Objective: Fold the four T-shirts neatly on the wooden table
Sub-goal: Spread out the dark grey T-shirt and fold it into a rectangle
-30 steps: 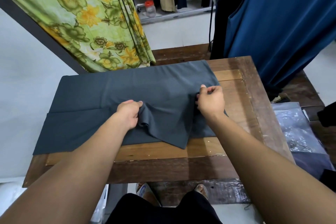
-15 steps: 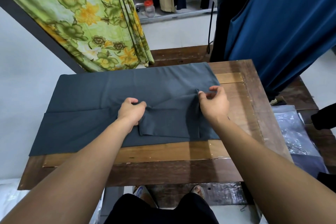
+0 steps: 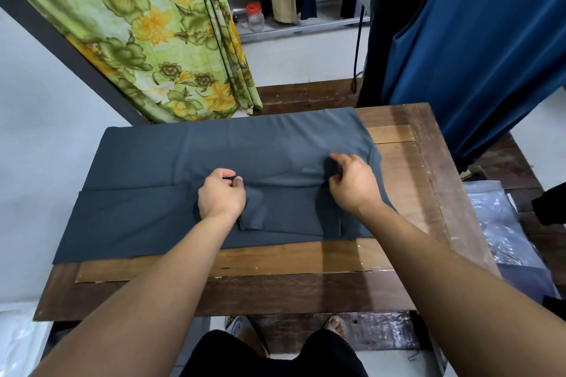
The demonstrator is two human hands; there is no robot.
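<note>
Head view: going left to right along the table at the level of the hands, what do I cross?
Dark grey T-shirt overhanging the table's left edge → left hand → folded sleeve → right hand → bare wooden table → plastic-wrapped bundle beside it.

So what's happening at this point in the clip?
A person is folding a dark grey-blue T-shirt spread across the wooden table. The left hand pinches fabric near the shirt's middle, and the right hand grips a bunched bit nearer the right end. The near side is already folded over, with the sleeve lying flat between the hands. The fold is unfinished, and no other T-shirt lies on the table.
</note>
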